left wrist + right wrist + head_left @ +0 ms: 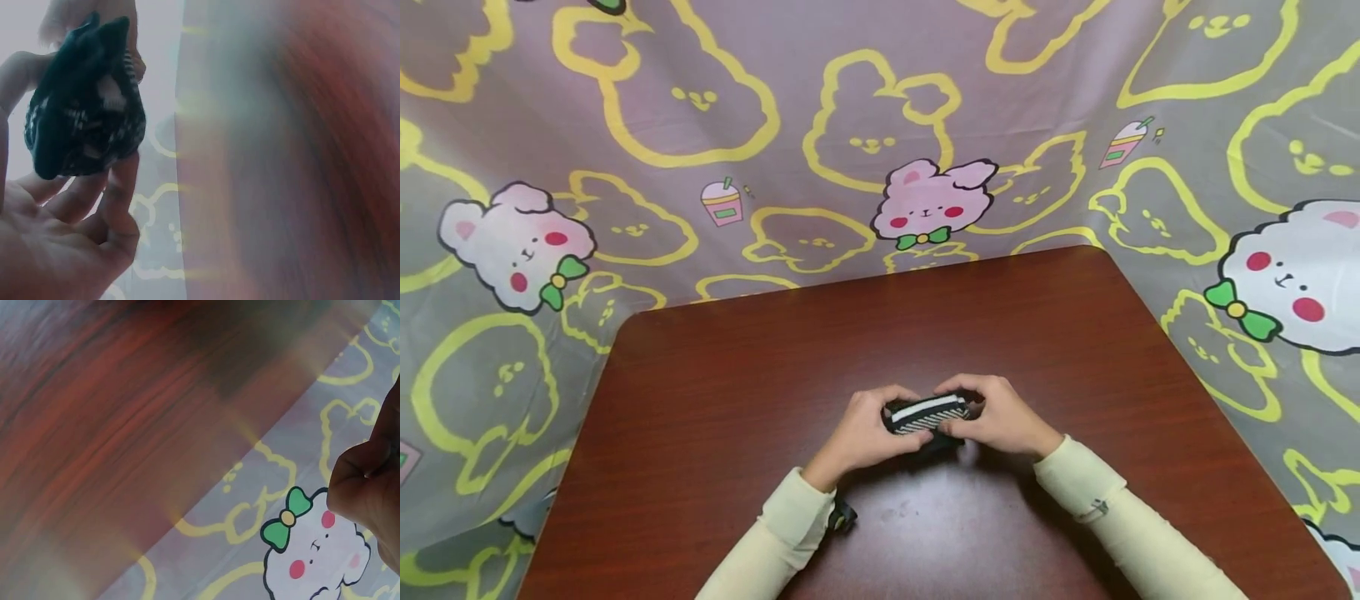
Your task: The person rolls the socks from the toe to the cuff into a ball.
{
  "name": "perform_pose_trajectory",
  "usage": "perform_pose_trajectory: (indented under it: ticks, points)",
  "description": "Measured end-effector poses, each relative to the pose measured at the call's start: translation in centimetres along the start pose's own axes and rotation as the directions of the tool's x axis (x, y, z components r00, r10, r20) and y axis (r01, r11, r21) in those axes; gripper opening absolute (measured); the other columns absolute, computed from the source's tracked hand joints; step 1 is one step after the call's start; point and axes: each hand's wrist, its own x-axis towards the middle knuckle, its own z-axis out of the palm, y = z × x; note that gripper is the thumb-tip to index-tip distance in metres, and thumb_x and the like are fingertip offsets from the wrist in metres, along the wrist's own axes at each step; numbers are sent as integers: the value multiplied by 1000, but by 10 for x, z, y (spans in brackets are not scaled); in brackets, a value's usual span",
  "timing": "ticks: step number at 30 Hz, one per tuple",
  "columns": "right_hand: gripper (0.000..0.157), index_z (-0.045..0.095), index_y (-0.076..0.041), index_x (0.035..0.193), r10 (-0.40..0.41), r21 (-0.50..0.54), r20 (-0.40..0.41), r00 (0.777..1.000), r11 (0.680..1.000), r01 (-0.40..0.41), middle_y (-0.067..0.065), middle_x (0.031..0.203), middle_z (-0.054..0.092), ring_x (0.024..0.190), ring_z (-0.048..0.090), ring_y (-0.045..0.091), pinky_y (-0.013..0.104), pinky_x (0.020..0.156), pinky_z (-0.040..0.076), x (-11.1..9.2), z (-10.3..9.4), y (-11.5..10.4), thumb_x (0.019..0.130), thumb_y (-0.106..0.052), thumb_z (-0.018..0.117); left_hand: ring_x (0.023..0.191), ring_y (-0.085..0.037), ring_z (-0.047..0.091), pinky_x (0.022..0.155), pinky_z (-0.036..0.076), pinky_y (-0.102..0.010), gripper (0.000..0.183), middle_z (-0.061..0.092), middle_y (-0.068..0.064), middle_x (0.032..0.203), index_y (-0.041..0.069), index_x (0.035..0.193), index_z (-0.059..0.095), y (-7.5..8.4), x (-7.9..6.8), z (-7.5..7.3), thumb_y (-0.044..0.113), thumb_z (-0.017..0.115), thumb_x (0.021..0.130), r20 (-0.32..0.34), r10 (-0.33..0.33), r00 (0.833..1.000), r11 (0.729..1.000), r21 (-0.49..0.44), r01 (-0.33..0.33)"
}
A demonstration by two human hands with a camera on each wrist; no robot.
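A small folded bundle of black cloth with white stripes and patterning point(931, 414) is held between both hands over the middle of the table. My left hand point(874, 429) grips its left end, thumb along the near side and fingers at the far side. At the opposite end my right hand point(998, 417) pinches it in the same way. In the left wrist view the bundle point(87, 106) looks dark and bulging, with loose pointed folds at the top. The right wrist view catches only part of the right hand point(369, 487); the bundle is hidden there.
A small dark object point(842, 517) lies on the brown wooden table point(737, 358) beside the left cuff, partly covered by the sleeve. Patterned curtains point(865, 108) hang behind the table and along its sides.
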Motion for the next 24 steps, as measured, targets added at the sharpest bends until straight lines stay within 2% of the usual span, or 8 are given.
perform_pose_trajectory:
  ticks: [3, 6, 8, 11, 13, 15, 19, 24]
  points:
    - [38, 69, -10, 117, 41, 89, 1, 999, 995, -40, 0, 98, 71, 81, 67, 17, 29, 69, 55, 2, -1, -2, 81, -13, 82, 56, -24, 65, 49, 54, -35, 42, 70, 5, 79, 13, 111, 70, 5, -3, 0, 33, 87, 77, 107, -96, 990, 982, -151, 112]
    - [43, 66, -8, 122, 72, 147, -3, 997, 987, -71, 3, 98, 72, 85, 69, 19, 30, 70, 55, 4, 0, -6, 83, -13, 82, 54, -30, 65, 46, 54, -37, 40, 69, 1, 73, 5, 109, 67, 8, -5, 3, 27, 86, 80, 205, -154, 967, 939, -275, 207]
    - [46, 65, -9, 125, 73, 145, -7, 997, 987, -72, 3, 98, 73, 88, 69, 19, 31, 72, 55, 7, 0, -10, 83, -15, 82, 61, -27, 68, 51, 56, -35, 37, 71, -3, 75, 0, 108, 65, 11, -5, 6, 18, 84, 82, 246, -174, 954, 895, -363, 257]
    - [50, 63, -12, 128, 59, 109, -21, 998, 992, -56, 1, 98, 73, 86, 69, 17, 34, 72, 55, 11, 1, -16, 83, -19, 83, 75, -21, 71, 65, 57, -29, 35, 73, -11, 84, -6, 111, 64, 13, -5, 12, 8, 81, 84, 279, -197, 940, 800, -509, 319]
    - [51, 63, -14, 128, 44, 83, -37, 998, 996, -41, -1, 99, 73, 83, 68, 17, 36, 71, 55, 14, 1, -21, 82, -22, 83, 82, -21, 72, 71, 58, -30, 38, 74, -15, 91, -9, 117, 63, 15, -5, 15, 4, 79, 84, 290, -219, 932, 725, -591, 355]
    - [52, 62, -15, 129, 43, 91, -50, 998, 995, -38, 0, 101, 73, 81, 67, 18, 38, 71, 55, 15, 0, -24, 83, -23, 84, 87, -21, 72, 75, 58, -31, 42, 73, -16, 98, -8, 121, 62, 16, -5, 18, 4, 78, 84, 286, -245, 926, 669, -641, 375]
    - [55, 58, -11, 135, 89, 244, -52, 995, 967, -73, 8, 112, 71, 91, 68, 24, 36, 80, 55, 12, -2, -29, 86, -18, 81, 92, -23, 71, 78, 57, -33, 50, 72, -19, 107, -8, 128, 59, 18, -6, 18, 6, 79, 84, 247, -272, 930, 606, -707, 364]
    - [59, 51, -3, 141, 135, 401, -35, 990, 910, -110, 18, 114, 68, 98, 67, 30, 32, 82, 55, 2, -1, -26, 88, -9, 77, 93, -23, 72, 78, 58, -35, 55, 71, -21, 109, -11, 130, 56, 19, -6, 15, 10, 79, 85, 194, -261, 946, 552, -774, 311]
